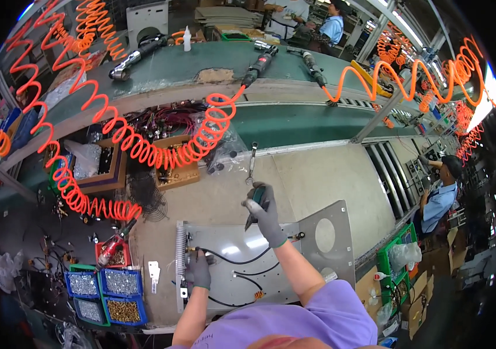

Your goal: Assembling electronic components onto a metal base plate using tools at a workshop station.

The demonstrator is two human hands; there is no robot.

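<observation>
A silver sheet-metal panel (312, 274), with finned metal along its left edge and an upright side with a round hole, lies in front of me. My left hand (200, 272), in a grey glove, is closed at the panel's left side around the end of a black hose (229, 259), near a brass-coloured fitting. That hose curves across the panel towards a round black part. Above the panel's middle, my gloved right hand (267, 217) grips dark pliers (252, 218) with teal handles, jaws pointing down-left. The gloves partly hide both held things.
Blue bins of small hardware (123, 281) and a red bin (114, 255) stand at left. A wrench (253, 163) lies beyond the panel. Orange coiled air hoses (160, 156) hang across the bench. Power tools (259, 65) rest on the far shelf. Another person (441, 200) works at far right.
</observation>
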